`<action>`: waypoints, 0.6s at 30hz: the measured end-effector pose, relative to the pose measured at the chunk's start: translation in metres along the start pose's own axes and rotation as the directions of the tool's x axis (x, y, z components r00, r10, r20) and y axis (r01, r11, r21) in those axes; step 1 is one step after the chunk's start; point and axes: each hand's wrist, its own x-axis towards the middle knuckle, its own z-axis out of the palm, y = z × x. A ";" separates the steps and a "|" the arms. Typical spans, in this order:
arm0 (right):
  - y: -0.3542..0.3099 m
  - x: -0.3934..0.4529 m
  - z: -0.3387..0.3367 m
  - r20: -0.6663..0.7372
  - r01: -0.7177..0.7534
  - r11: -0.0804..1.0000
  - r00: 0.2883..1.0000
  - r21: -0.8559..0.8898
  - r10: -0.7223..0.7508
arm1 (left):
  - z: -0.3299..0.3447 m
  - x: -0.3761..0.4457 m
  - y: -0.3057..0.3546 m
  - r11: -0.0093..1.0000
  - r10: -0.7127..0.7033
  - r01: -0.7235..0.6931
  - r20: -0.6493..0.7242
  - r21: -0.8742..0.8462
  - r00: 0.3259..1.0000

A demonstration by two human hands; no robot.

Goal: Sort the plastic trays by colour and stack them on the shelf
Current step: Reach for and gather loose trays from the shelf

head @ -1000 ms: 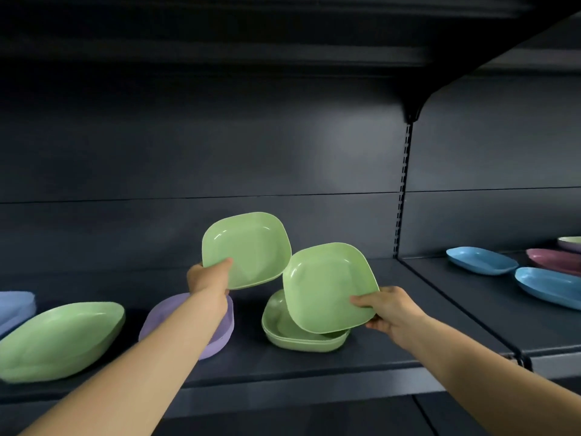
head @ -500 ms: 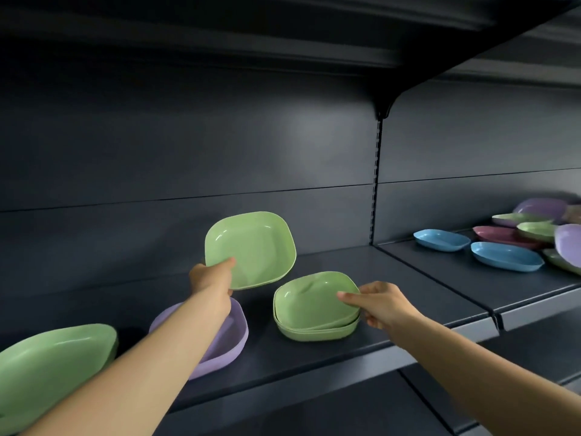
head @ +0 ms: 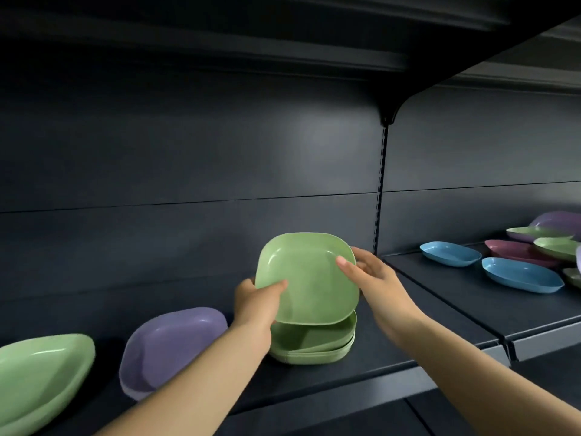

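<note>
A green tray [head: 309, 283] is held tilted just above a stack of green trays [head: 317, 347] on the dark shelf [head: 393, 363]. My left hand [head: 256, 302] grips its left edge, thumb on the inside. My right hand [head: 369, 280] grips its upper right corner, thumb on the inner face, fingers behind the rim. The tray's lower edge hangs close over the stack; I cannot tell whether it touches.
A purple tray [head: 169, 344] lies left of the stack and another green tray [head: 41, 376] at the far left. On the right shelf section lie two blue trays [head: 522, 275], a dark pink one [head: 518, 251], green ones [head: 556, 247] and a purple one [head: 559, 220].
My right hand set its green tray on the stack and moved up to the tray in my left hand. That tray came right, over the stack. The view shifted left.
</note>
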 end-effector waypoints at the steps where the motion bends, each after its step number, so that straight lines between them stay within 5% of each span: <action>1: 0.004 0.003 0.002 0.012 -0.005 0.999 1.000 0.032 0.004 | 0.002 -0.003 -0.003 1.000 0.013 -0.013 0.001 0.021 1.000; 11: 0.043 0.031 0.002 0.066 -0.105 0.994 0.992 0.023 0.103 | 0.008 -0.008 -0.025 0.885 0.070 -0.042 -0.042 0.464 0.997; 18: 0.065 0.042 -0.010 0.281 -0.242 0.970 0.930 -0.013 0.235 | 0.016 -0.012 -0.046 0.983 0.090 -0.090 0.008 0.161 0.996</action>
